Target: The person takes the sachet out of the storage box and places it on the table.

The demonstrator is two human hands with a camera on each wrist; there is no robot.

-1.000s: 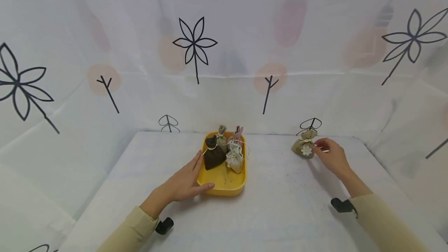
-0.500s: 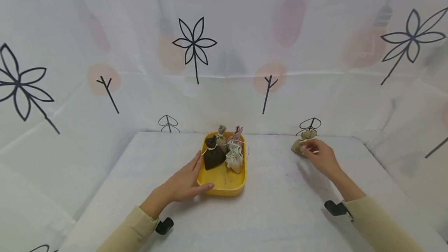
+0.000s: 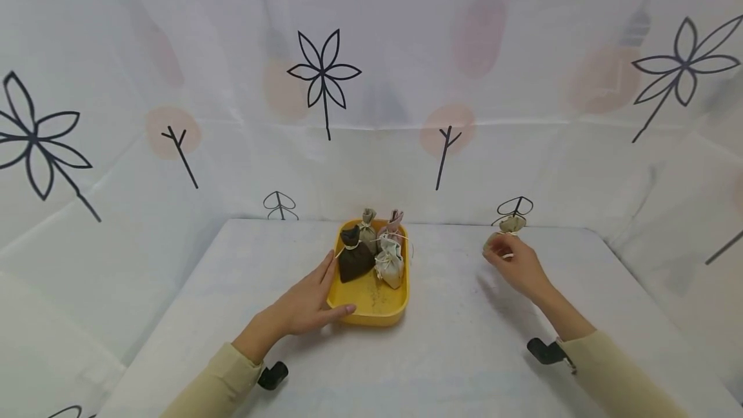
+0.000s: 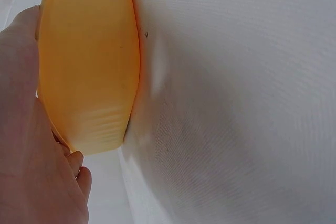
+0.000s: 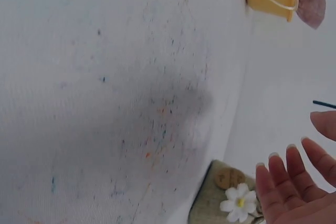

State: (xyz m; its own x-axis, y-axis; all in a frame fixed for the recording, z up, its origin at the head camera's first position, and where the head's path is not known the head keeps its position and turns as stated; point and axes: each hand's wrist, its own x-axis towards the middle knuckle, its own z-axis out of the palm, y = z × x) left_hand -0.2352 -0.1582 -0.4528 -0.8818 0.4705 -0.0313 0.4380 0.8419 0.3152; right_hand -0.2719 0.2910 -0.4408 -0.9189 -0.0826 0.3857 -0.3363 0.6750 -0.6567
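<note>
My left hand (image 3: pixel 310 295) rests against the yellow tray (image 3: pixel 371 318), fingers extended along its left side and thumb at the near rim. In the left wrist view, the fingers overlap the rim of the tray (image 4: pixel 89 66). Beyond the tray's right side, my right hand (image 3: pixel 519 266) is beside an olive cloth pouch (image 3: pixel 512 224) and hides most of it in the head view. The right wrist view shows this pouch (image 5: pixel 207 203) with a white daisy and a round wooden tag. There the fingers of my right hand (image 5: pixel 294 190) are loosely bent, close beside the pouch, holding nothing.
Several tied pouches stand in the tray: a dark brown pouch (image 3: pixel 355 263), a white pouch (image 3: pixel 390 263), a pink pouch (image 3: pixel 395 224) and a beige pouch (image 3: pixel 367 231). A patterned cloth backdrop (image 3: pixel 371 160) rises behind the white table (image 3: pixel 453 353).
My right hand has moved left across the front of the olive pouch, covering its daisy in the head view. My left hand and the tray have stayed in place.
</note>
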